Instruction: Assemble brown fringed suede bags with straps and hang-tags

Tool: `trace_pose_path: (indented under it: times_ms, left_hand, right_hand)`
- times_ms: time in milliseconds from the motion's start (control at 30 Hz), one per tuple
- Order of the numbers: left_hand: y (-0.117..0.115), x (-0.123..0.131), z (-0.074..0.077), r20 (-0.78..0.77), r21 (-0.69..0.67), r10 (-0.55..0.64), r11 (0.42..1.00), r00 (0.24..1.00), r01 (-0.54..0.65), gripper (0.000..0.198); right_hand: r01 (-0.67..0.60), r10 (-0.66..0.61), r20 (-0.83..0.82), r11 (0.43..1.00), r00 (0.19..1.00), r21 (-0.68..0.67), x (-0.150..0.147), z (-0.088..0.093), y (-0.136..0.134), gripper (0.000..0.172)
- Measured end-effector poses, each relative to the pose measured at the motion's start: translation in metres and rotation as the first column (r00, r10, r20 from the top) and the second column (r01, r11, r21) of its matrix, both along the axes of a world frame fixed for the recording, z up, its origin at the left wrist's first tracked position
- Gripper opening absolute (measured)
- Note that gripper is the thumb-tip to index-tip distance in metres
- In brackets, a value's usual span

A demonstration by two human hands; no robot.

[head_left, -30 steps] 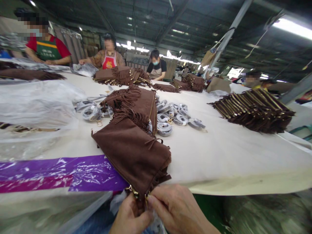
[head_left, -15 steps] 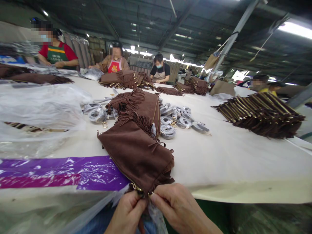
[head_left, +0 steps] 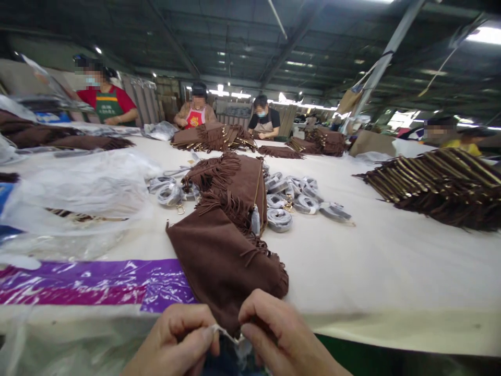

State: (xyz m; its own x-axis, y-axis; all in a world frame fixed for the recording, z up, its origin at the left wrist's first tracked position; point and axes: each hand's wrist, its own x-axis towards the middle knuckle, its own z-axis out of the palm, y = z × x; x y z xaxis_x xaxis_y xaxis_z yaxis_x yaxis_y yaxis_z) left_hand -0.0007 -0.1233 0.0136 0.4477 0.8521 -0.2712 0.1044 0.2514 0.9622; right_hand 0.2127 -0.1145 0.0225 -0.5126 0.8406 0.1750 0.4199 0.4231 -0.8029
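A brown fringed pouch [head_left: 223, 261], suede-like, lies at the table's front edge with its near corner hanging between my hands. My left hand [head_left: 183, 334] pinches one end of a thin whitish strip [head_left: 227, 334]. At the pouch corner, my right hand [head_left: 279, 331] is closed with thumb and forefinger at the strip's other end. What holds the strip to the corner is too small to make out. Behind this pouch lie more fringed pouches [head_left: 245, 183], overlapping it, with a zip edge and a wrapped pull showing.
Coiled straps in plastic [head_left: 279, 220] lie on both sides of the pouches. Clear plastic bags [head_left: 90, 183] and a purple plastic sheet [head_left: 97, 277] cover the left. A stack of pouches [head_left: 438, 183] stands at right. Several people [head_left: 111, 102] work across the table [head_left: 383, 277].
My left hand has moved left from the pouch corner, drawing the whitish strip out between both hands. The gold metal fitting seen there before is hidden. The view has shifted slightly.
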Motion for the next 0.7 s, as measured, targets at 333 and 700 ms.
trace_pose_path:
  times_ms: [333,700]
  left_hand:
    - [0.041,0.005,0.023,0.013,0.19,0.163,0.968,0.987,-0.163,0.029]
    - [0.038,0.003,-0.009,0.058,0.377,0.164,0.91,0.985,-0.173,0.015]
  right_hand:
    - [-0.03,0.006,-0.202,0.993,0.979,-0.118,-0.031,-0.005,0.023,0.02]
    - [0.102,-0.137,-0.208,0.98,0.968,-0.172,-0.034,-0.031,0.028,0.034]
